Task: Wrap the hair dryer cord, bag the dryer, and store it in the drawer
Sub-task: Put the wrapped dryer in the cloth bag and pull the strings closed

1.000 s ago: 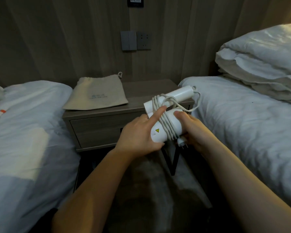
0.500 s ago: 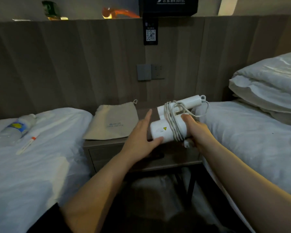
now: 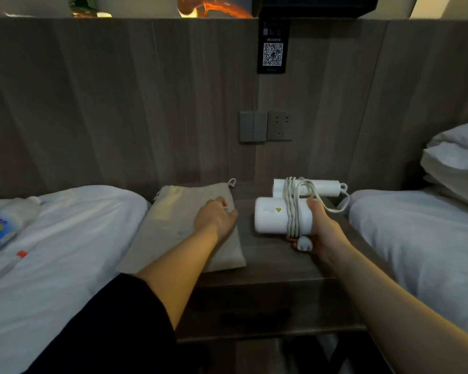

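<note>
a white hair dryer (image 3: 270, 218) with a yellow triangle mark is wound in a white cord (image 3: 293, 209). a plain beige bag (image 3: 179, 225) is seen on a brown wood-grain nightstand (image 3: 276, 268). white bedding (image 3: 65, 238) is shown.

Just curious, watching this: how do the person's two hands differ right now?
The right hand is closed around the white hair dryer, with the wrapped cord beside its thumb; the left hand holds nothing. The left hand lies palm-down on the beige cloth bag, while the right hand is over the bare nightstand top. The left arm shows a black sleeve; the right arm is bare. Both reach forward over the nightstand.
</note>
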Motion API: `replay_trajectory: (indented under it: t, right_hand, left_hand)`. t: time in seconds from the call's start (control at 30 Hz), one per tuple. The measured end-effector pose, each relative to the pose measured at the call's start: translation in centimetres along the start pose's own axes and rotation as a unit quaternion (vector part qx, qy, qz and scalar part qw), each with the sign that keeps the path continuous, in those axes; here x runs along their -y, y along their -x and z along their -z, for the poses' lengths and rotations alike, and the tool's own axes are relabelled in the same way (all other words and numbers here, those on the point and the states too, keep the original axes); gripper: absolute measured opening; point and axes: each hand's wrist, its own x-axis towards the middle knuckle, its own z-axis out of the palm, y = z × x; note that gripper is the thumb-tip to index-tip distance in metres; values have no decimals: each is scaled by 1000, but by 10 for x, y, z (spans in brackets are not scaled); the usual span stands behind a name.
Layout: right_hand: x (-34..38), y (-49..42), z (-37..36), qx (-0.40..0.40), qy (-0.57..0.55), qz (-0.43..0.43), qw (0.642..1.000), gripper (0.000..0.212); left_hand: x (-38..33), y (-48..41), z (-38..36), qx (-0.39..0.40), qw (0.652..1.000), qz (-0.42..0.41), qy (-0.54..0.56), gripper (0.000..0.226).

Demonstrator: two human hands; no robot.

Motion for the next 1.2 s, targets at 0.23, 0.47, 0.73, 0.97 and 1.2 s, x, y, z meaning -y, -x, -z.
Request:
replay_trajectory:
  t: [0.23,0.47,0.73,0.97,1.2]
  right_hand:
    - [-11,-20,11,7,-19,-15,1000,45]
    - [-12,-16,14,28,-5,8,1000,56]
    - [3,23,51,12,-5,24,1000,56]
    - [22,54,84,37,18,60,997,55]
    - [5,68,84,6,32,30,999,61]
  left_hand:
    - [-2,-37,-37,-56,985,8,-160,53]
    - [-9,-30,-28,-99,979,-76,-158,25]
    - [-20,12,42,-179,886,-385,-184,12]
    - [30,43,48,-117,758,-562,-310,28]
    - [37,71,33,42,830,-372,-414,21]
